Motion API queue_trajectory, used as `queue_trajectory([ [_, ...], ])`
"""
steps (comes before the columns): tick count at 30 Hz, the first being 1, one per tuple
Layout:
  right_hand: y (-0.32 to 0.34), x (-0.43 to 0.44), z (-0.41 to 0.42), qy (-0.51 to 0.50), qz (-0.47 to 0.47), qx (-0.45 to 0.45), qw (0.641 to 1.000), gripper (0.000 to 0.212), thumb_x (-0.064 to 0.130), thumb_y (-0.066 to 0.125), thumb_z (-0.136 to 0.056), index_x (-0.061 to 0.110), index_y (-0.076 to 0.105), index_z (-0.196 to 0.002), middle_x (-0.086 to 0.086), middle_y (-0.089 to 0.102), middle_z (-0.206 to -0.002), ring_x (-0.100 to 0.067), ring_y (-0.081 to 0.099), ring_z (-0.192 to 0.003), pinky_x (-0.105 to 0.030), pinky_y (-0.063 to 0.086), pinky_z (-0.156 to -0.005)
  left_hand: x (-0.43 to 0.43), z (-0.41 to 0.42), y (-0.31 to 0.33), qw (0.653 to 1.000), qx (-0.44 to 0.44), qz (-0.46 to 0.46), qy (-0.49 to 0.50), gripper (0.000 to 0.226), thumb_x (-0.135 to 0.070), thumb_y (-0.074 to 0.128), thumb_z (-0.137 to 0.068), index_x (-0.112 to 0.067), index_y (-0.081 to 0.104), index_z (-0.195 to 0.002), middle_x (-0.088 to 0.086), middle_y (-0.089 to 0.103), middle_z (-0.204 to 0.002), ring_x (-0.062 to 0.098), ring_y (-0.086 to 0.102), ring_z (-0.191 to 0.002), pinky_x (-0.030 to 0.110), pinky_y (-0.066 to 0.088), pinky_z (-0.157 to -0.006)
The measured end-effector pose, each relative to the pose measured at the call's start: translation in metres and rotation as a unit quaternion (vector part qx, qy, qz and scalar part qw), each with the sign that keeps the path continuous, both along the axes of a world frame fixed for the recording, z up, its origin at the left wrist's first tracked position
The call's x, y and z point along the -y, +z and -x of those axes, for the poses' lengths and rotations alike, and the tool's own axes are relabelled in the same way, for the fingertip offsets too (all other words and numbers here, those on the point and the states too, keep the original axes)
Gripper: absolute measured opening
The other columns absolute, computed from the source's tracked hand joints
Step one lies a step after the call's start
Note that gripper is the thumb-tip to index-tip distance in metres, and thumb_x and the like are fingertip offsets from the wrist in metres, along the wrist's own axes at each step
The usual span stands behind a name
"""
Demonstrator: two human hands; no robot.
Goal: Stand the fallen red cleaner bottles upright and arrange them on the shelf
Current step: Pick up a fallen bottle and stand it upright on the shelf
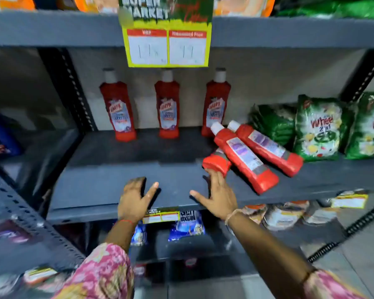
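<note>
Three red cleaner bottles with white caps stand upright at the back of the grey shelf (117, 190): a left one (118, 111), a middle one (167, 108), a right one (216, 104). Three more lie fallen at the right front. Two fallen bottles (244, 157) (270, 147) lie side by side, caps pointing back-left, and the nearer one rests across a third fallen bottle (216, 162). My right hand (216, 195) is open, fingertips touching that third bottle's base. My left hand (136, 197) hovers open over the shelf's front edge, holding nothing.
Green detergent packets (317, 128) stand at the right of the shelf, close behind the fallen bottles. A yellow price sign (166, 47) hangs from the shelf above. Blue packets (187, 225) fill the shelf below. A perforated upright (73, 89) bounds the left side.
</note>
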State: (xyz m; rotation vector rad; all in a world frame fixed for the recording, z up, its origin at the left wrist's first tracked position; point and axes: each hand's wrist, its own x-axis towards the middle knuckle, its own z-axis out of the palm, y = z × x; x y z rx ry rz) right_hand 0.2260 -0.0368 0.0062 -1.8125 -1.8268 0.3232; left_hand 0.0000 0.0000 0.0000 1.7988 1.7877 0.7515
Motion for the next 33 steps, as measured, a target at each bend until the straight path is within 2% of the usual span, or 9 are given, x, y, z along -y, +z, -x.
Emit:
queue_trajectory([
  [3, -0.004, -0.005, 0.003, -0.002, -0.042, 0.037, 0.998, 0.093, 0.084, 0.025, -0.065, 0.014, 0.040, -0.124, -0.010, 0.054, -0.118, -0.029, 0.053, -0.111, -0.041, 0.047, -0.088, -0.007, -0.003, -0.003, 0.990, -0.134, -0.031, -0.024, 0.091, -0.074, 0.017, -0.069, -0.017, 0.044, -0.134, 0.007, 0.043, -0.146, 0.026, 0.029, -0.140, 0.047, 0.021, -0.117],
  [5, -0.003, -0.005, 0.003, -0.014, -0.069, 0.027, 0.997, 0.082, 0.075, 0.039, -0.070, 0.012, 0.043, -0.122, -0.011, 0.056, -0.113, -0.031, 0.056, -0.105, -0.041, 0.050, -0.083, -0.009, -0.005, -0.004, 0.989, -0.142, -0.020, -0.021, 0.097, -0.076, 0.012, -0.064, -0.019, 0.040, -0.137, 0.003, 0.037, -0.150, 0.024, 0.021, -0.144, 0.047, 0.015, -0.118],
  [7, 0.004, -0.009, -0.006, -0.065, -0.155, 0.052, 0.984, 0.073, 0.064, 0.048, -0.070, 0.011, 0.046, -0.119, -0.015, 0.058, -0.109, -0.033, 0.057, -0.100, -0.040, 0.050, -0.081, -0.008, -0.006, -0.007, 0.988, -0.151, -0.026, -0.019, 0.098, -0.077, 0.011, -0.062, -0.020, 0.039, -0.138, 0.002, 0.035, -0.151, 0.024, 0.019, -0.144, 0.047, 0.015, -0.119],
  [9, 0.022, -0.022, -0.027, -0.150, -0.211, 0.082, 0.963, 0.076, 0.062, 0.050, -0.067, 0.009, 0.043, -0.121, -0.021, 0.056, -0.115, -0.037, 0.053, -0.106, -0.045, 0.046, -0.087, -0.008, -0.006, -0.008, 0.985, -0.165, -0.034, -0.018, 0.098, -0.077, 0.011, -0.063, -0.020, 0.041, -0.136, 0.002, 0.036, -0.151, 0.025, 0.020, -0.144, 0.047, 0.016, -0.118],
  [13, 0.046, -0.046, -0.075, -0.256, -0.052, 0.106, 0.959, 0.086, 0.059, 0.061, -0.060, 0.003, 0.039, -0.121, -0.023, 0.049, -0.123, -0.040, 0.046, -0.115, -0.050, 0.039, -0.091, -0.007, -0.007, -0.008, 0.985, -0.167, -0.031, -0.006, 0.097, -0.077, 0.011, -0.063, -0.021, 0.041, -0.136, 0.002, 0.036, -0.151, 0.024, 0.020, -0.144, 0.047, 0.015, -0.118],
  [16, 0.044, -0.052, -0.093, -0.247, 0.027, 0.069, 0.966, 0.077, 0.050, 0.071, -0.060, 0.001, 0.039, -0.111, -0.023, 0.051, -0.119, -0.040, 0.048, -0.111, -0.048, 0.041, -0.089, -0.006, -0.008, -0.007, 0.987, -0.161, -0.028, -0.002, 0.096, -0.077, 0.011, -0.064, -0.022, 0.041, -0.136, 0.001, 0.035, -0.152, 0.024, 0.018, -0.145, 0.047, 0.014, -0.118],
  [19, 0.046, -0.057, -0.098, -0.232, 0.072, 0.028, 0.970, 0.078, 0.047, 0.074, -0.060, 0.000, 0.038, -0.112, -0.024, 0.052, -0.120, -0.040, 0.050, -0.110, -0.046, 0.043, -0.088, -0.005, -0.008, -0.006, 0.988, -0.153, -0.026, 0.000, 0.095, -0.077, 0.011, -0.064, -0.022, 0.042, -0.136, 0.000, 0.035, -0.152, 0.023, 0.018, -0.145, 0.046, 0.013, -0.119],
  [26, 0.045, -0.058, -0.097, -0.242, 0.074, 0.013, 0.967, 0.087, 0.051, 0.074, -0.055, 0.002, 0.041, -0.119, -0.019, 0.051, -0.126, -0.037, 0.045, -0.118, -0.052, 0.035, -0.098, -0.004, -0.009, -0.004, 0.989, -0.146, -0.018, -0.002, 0.094, -0.077, 0.011, -0.065, -0.024, 0.040, -0.137, -0.001, 0.033, -0.152, 0.021, 0.015, -0.145, 0.045, 0.010, -0.120],
  [33, 0.052, -0.048, -0.070, -0.295, -0.009, 0.008, 0.955, 0.093, 0.042, 0.080, -0.050, 0.003, 0.037, -0.123, -0.017, 0.048, -0.127, -0.034, 0.041, -0.118, -0.056, 0.032, -0.093, -0.006, -0.001, 0.002, 0.992, -0.121, 0.019, -0.035, 0.078, -0.066, 0.026, -0.078, -0.021, 0.034, -0.140, 0.001, 0.027, -0.155, 0.020, 0.010, -0.146, 0.043, 0.008, -0.121],
])
